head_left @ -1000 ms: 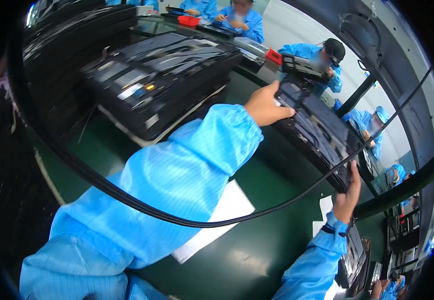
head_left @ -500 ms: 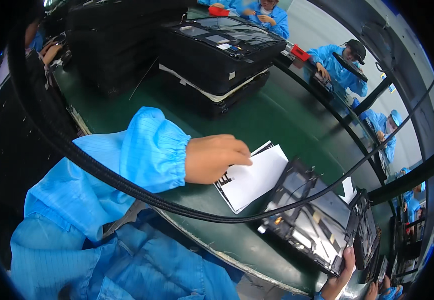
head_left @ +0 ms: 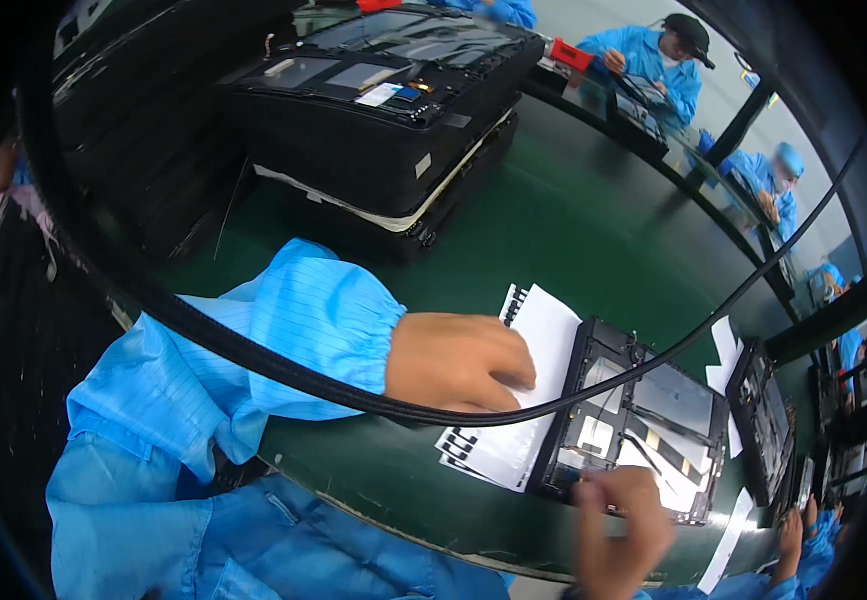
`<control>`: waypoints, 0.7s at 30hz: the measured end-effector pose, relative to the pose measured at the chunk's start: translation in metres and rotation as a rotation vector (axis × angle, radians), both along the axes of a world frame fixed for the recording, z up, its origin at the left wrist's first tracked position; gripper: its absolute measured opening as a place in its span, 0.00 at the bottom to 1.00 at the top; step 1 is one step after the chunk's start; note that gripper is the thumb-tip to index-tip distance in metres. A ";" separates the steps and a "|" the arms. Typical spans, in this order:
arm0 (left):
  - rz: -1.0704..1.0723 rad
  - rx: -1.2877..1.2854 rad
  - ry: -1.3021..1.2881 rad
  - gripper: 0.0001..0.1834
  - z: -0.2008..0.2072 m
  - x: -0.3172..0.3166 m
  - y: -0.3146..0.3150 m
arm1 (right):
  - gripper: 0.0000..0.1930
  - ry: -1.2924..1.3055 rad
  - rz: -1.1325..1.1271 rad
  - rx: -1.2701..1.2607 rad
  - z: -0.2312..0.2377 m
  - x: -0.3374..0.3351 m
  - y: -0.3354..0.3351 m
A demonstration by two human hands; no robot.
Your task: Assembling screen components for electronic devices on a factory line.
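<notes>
My left hand [head_left: 459, 360] lies over a stack of white sheets [head_left: 509, 450] with black marks along its edges. Its fingers are bent, with the thumb apart from the forefinger and nothing visible between them. Right of the sheets, overlapping their edge, a flat black electronic device frame [head_left: 674, 390] with silver plates and ribbon cables lies on the green table. My right hand [head_left: 624, 530] is above the frame's near edge, thumb and forefinger drawn together. Motion smears it, and whatever is in the pinch is too small to make out.
A tall black foam stack [head_left: 354, 150] bearing another device panel stands at the far left of the green table [head_left: 554, 230]. Further right lie a second black device [head_left: 759, 420] and white paper strips [head_left: 729, 540]. A black cable [head_left: 434, 412] crosses the view; co-workers sit along the bench.
My right hand has let go of the tilted device frame, which now lies flat beside the sheets, and has moved left over its near edge. My left hand has moved slightly right and nearer.
</notes>
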State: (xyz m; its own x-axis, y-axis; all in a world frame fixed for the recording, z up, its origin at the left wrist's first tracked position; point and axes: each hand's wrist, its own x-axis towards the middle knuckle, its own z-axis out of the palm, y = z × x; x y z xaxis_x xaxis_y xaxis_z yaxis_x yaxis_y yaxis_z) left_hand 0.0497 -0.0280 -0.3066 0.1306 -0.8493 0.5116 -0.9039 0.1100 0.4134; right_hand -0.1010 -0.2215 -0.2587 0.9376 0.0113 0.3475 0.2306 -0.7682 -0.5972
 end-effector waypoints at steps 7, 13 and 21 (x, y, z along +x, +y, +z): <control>0.067 -0.055 0.037 0.08 -0.033 0.012 -0.010 | 0.06 -0.117 -0.159 -0.415 -0.038 0.037 0.077; 0.064 0.004 0.003 0.14 -0.035 0.022 -0.002 | 0.06 -0.094 -0.024 -0.252 -0.059 0.055 0.078; 0.069 0.077 -0.031 0.14 -0.028 0.021 -0.020 | 0.05 -0.173 0.150 0.005 -0.036 0.034 0.045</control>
State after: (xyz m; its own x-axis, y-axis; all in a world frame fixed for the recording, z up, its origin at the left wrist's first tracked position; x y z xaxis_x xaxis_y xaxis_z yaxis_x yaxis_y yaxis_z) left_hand 0.0704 -0.0476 -0.3343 0.1758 -0.8758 0.4495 -0.9206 0.0156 0.3903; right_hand -0.0666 -0.1765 -0.2943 0.8522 0.1443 0.5030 0.4413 -0.7148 -0.5426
